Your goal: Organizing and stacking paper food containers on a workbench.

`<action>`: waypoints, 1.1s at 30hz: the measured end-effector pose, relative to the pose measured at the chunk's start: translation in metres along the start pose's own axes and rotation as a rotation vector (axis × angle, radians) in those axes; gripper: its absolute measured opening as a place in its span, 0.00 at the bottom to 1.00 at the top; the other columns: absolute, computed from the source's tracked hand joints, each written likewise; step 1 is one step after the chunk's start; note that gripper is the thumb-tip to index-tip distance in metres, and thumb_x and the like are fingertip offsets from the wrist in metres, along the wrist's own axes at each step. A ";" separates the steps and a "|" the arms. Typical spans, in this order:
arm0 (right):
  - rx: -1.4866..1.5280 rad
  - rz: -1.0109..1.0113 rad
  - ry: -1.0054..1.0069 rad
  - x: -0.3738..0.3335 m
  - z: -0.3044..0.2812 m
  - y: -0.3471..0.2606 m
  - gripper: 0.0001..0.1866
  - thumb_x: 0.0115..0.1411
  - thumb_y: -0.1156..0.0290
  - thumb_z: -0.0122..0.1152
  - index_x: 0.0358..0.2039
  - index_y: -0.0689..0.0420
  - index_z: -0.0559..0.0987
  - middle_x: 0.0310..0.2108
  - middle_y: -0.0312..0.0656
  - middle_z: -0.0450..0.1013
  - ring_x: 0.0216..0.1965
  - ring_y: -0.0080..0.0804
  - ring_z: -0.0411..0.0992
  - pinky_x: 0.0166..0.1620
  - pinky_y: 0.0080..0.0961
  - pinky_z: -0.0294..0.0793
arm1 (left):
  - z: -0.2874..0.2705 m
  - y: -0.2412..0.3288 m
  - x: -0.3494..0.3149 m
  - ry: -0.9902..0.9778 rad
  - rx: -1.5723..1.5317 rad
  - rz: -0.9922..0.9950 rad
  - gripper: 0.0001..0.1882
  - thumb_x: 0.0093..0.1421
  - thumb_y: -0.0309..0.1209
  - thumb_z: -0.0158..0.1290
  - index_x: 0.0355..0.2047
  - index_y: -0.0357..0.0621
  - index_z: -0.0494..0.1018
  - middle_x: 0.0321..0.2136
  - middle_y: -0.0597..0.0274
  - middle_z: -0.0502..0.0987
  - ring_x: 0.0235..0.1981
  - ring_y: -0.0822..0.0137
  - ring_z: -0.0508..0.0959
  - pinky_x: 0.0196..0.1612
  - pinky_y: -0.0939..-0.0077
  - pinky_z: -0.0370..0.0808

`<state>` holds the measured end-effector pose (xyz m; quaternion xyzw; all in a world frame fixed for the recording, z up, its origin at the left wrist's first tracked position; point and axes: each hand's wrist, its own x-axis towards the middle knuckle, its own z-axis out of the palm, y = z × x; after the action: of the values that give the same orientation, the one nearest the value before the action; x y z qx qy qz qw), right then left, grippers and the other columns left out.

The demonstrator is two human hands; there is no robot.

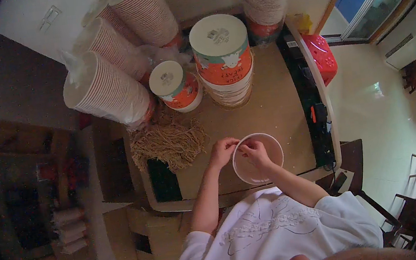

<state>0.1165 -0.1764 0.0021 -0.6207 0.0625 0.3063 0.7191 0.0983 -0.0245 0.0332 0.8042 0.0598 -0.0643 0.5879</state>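
Note:
A round white paper bowl (pixel 270 166) stands open on the brown cardboard worktop (pixel 279 110), close to its near edge. My left hand (pixel 223 151) grips the bowl's left rim. My right hand (pixel 255 154) is inside the bowl's mouth with its fingers pinched together near the rim; what it pinches is too small to tell. A loose heap of tan straw-like strands (pixel 167 143) lies just left of my left hand.
Tall stacks of paper bowls (pixel 108 90) lean at the back left. An upside-down orange-and-white stack (pixel 222 57) and a smaller one (pixel 176 84) stand behind the bowl. A red plastic stool (pixel 323 57) and dark chairs (pixel 413 208) are on the tiled floor to the right.

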 end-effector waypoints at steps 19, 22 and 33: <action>-0.613 -0.266 -0.453 0.003 0.038 -0.122 0.07 0.48 0.78 0.52 0.31 0.60 0.73 0.26 0.41 0.72 0.29 0.25 0.69 0.32 0.25 0.68 | -0.017 -0.006 0.005 -0.081 -0.966 -0.541 0.06 0.53 0.29 0.45 0.31 0.45 0.66 0.24 0.63 0.73 0.23 0.71 0.74 0.24 0.77 0.72; -0.764 -0.284 -0.416 0.032 0.005 -0.096 0.07 0.47 0.75 0.54 0.29 0.59 0.73 0.25 0.40 0.71 0.28 0.24 0.69 0.31 0.24 0.67 | -0.011 -0.014 0.010 -0.121 -0.887 -0.556 0.06 0.54 0.30 0.44 0.33 0.48 0.64 0.24 0.62 0.73 0.22 0.70 0.74 0.22 0.77 0.71; -0.541 -0.487 -0.102 -0.026 -0.005 -0.091 0.05 0.49 0.80 0.51 0.29 0.61 0.73 0.26 0.39 0.70 0.27 0.21 0.68 0.32 0.18 0.68 | -0.003 -0.016 0.000 0.035 -0.776 -0.524 0.05 0.55 0.31 0.44 0.32 0.49 0.64 0.21 0.65 0.72 0.15 0.74 0.70 0.15 0.81 0.67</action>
<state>0.1440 -0.1946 0.0908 -0.7691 -0.2061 0.1621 0.5829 0.0955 -0.0164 0.0190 0.4838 0.2902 -0.1700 0.8080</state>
